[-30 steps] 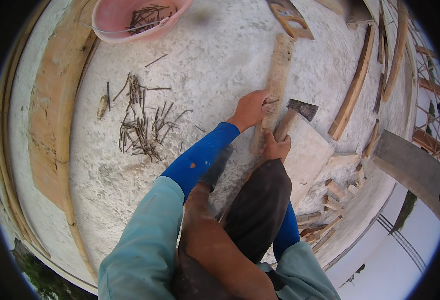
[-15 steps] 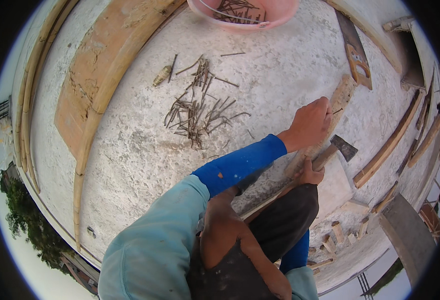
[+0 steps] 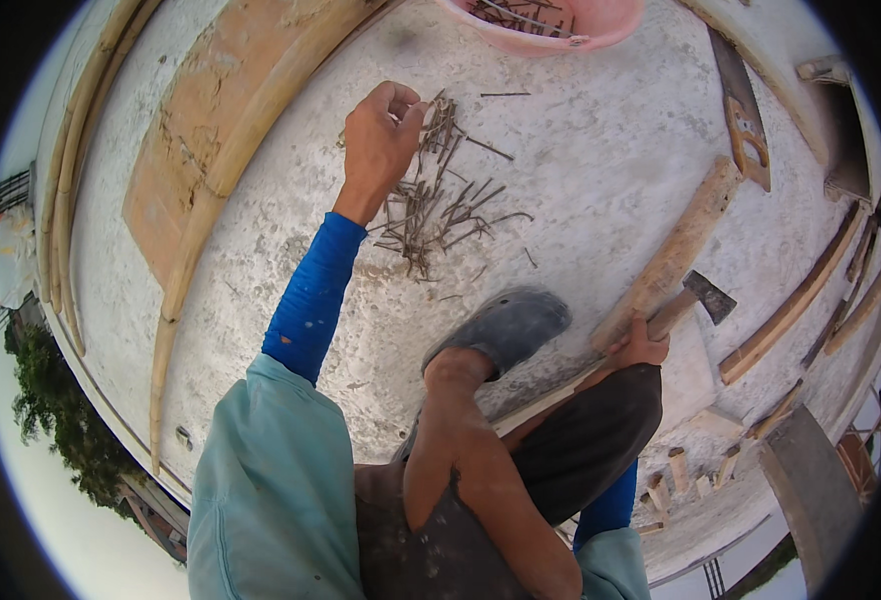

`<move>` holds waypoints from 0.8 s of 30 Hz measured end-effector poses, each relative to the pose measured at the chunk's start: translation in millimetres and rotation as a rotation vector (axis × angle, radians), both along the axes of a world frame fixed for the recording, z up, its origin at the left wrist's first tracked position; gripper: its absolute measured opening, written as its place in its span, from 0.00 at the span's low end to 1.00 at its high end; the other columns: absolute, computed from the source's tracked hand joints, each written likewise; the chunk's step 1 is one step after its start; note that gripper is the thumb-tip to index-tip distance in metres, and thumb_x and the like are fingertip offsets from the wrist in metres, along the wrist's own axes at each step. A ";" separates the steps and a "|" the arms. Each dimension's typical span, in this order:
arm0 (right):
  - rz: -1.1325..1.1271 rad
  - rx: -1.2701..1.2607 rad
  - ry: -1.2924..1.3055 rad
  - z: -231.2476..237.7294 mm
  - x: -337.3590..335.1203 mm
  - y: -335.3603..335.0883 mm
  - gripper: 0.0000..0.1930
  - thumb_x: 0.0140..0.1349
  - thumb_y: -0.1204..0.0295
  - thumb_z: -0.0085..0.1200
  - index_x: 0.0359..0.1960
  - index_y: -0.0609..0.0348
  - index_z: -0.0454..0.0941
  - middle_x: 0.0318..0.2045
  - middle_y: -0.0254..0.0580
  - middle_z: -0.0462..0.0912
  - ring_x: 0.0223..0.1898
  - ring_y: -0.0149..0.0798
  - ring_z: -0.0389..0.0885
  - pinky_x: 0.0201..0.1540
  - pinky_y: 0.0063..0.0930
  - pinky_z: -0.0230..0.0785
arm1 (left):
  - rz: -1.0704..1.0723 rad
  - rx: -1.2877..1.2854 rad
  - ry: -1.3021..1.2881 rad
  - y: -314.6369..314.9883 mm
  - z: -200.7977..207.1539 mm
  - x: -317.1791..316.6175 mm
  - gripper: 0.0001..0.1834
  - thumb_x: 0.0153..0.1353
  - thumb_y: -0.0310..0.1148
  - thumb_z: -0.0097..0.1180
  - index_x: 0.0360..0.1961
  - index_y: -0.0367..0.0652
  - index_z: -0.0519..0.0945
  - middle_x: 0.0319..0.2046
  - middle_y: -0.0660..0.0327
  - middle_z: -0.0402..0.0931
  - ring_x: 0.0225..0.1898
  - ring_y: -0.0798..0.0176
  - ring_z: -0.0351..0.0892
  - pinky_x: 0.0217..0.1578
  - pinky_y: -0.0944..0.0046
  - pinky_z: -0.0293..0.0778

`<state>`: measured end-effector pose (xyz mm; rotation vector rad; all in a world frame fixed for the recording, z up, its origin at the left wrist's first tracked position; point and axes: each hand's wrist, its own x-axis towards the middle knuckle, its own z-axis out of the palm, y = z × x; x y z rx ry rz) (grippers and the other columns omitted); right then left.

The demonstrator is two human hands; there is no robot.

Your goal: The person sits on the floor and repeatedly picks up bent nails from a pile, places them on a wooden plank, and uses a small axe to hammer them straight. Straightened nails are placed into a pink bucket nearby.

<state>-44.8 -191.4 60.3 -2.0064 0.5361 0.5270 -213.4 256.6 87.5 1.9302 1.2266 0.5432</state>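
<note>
My left hand (image 3: 379, 140) hovers over the upper end of a loose pile of rusty nails (image 3: 423, 220), its fingers curled in. Whether a nail sits between thumb and fingers cannot be made out. On the right, my right hand (image 3: 645, 347) is wrapped round the wooden handle of a hatchet (image 3: 711, 298), whose dark head points away from me. The hatchet lies close against a rough wooden board (image 3: 679, 245) that runs from my right knee toward the far right.
A pink bucket (image 3: 536, 45) with more nails stands at the far edge. A handsaw (image 3: 748, 135) lies beyond the board. Bamboo poles (image 3: 196, 215) border a brown panel (image 3: 176, 160) on the left. My dark clog (image 3: 506, 325) rests between pile and board; timber offcuts (image 3: 679, 468) lie right.
My left hand has left the board and swung leftward to the nail pile. A nail seen at the board beside that hand no longer shows there. My right hand keeps hold of the hatchet.
</note>
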 end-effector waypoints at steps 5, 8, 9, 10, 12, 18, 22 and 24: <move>0.013 -0.028 0.039 1.0 1.0 0.1 0.29 0.63 0.66 0.70 0.56 0.70 0.68 0.18 0.43 0.75 0.09 0.38 0.70 0.12 0.38 0.65 | -0.046 -0.103 0.284 -36.8 -59.5 -51.5 0.11 0.61 0.36 0.73 0.36 0.39 0.86 0.27 0.58 0.84 0.30 0.62 0.83 0.34 0.61 0.78; 0.031 -0.029 0.037 1.2 2.5 0.7 0.28 0.63 0.66 0.70 0.55 0.71 0.68 0.17 0.43 0.75 0.09 0.38 0.70 0.12 0.38 0.66 | -0.028 0.013 0.325 -42.1 -74.8 -50.6 0.11 0.60 0.36 0.72 0.35 0.41 0.86 0.28 0.57 0.85 0.32 0.56 0.85 0.36 0.56 0.79; 0.035 -0.067 0.008 1.2 2.9 0.9 0.27 0.63 0.66 0.70 0.54 0.71 0.68 0.17 0.43 0.75 0.09 0.38 0.70 0.12 0.38 0.66 | -0.025 0.015 0.354 -43.2 -77.0 -49.8 0.10 0.59 0.36 0.71 0.35 0.41 0.86 0.28 0.57 0.85 0.32 0.55 0.85 0.36 0.55 0.79; 0.046 -0.033 0.027 1.2 3.1 1.0 0.27 0.63 0.66 0.69 0.54 0.71 0.68 0.17 0.43 0.75 0.09 0.38 0.70 0.12 0.38 0.66 | -0.026 0.040 0.367 -43.4 -78.3 -48.9 0.09 0.59 0.35 0.71 0.35 0.42 0.86 0.28 0.57 0.85 0.32 0.54 0.86 0.36 0.54 0.80; 0.062 -0.063 0.001 0.9 2.8 1.0 0.27 0.63 0.66 0.69 0.53 0.71 0.68 0.17 0.43 0.74 0.09 0.38 0.70 0.12 0.38 0.66 | -0.035 0.082 0.384 -42.2 -78.6 -48.7 0.08 0.59 0.35 0.69 0.34 0.42 0.86 0.29 0.57 0.85 0.33 0.53 0.86 0.36 0.52 0.80; 0.093 -0.033 0.001 -0.9 1.2 -4.3 0.25 0.64 0.67 0.67 0.53 0.69 0.69 0.19 0.43 0.75 0.10 0.37 0.71 0.13 0.36 0.65 | -0.008 -0.034 0.395 -39.6 -73.2 -59.3 0.06 0.59 0.33 0.66 0.35 0.42 0.87 0.28 0.58 0.85 0.30 0.53 0.85 0.35 0.52 0.79; 0.079 0.029 0.012 -3.6 2.0 -7.1 0.24 0.65 0.67 0.67 0.53 0.69 0.68 0.18 0.43 0.75 0.09 0.38 0.70 0.13 0.37 0.66 | -0.003 -0.007 0.314 -43.5 -72.5 -64.1 0.07 0.60 0.34 0.66 0.35 0.42 0.87 0.27 0.58 0.84 0.29 0.53 0.84 0.34 0.53 0.79; 0.079 0.007 -0.015 -4.5 2.1 -6.6 0.25 0.65 0.67 0.66 0.54 0.69 0.68 0.17 0.43 0.75 0.09 0.38 0.70 0.13 0.37 0.66 | -0.031 0.042 0.297 -44.2 -75.5 -61.0 0.07 0.60 0.34 0.67 0.35 0.42 0.87 0.27 0.58 0.83 0.30 0.53 0.84 0.34 0.52 0.79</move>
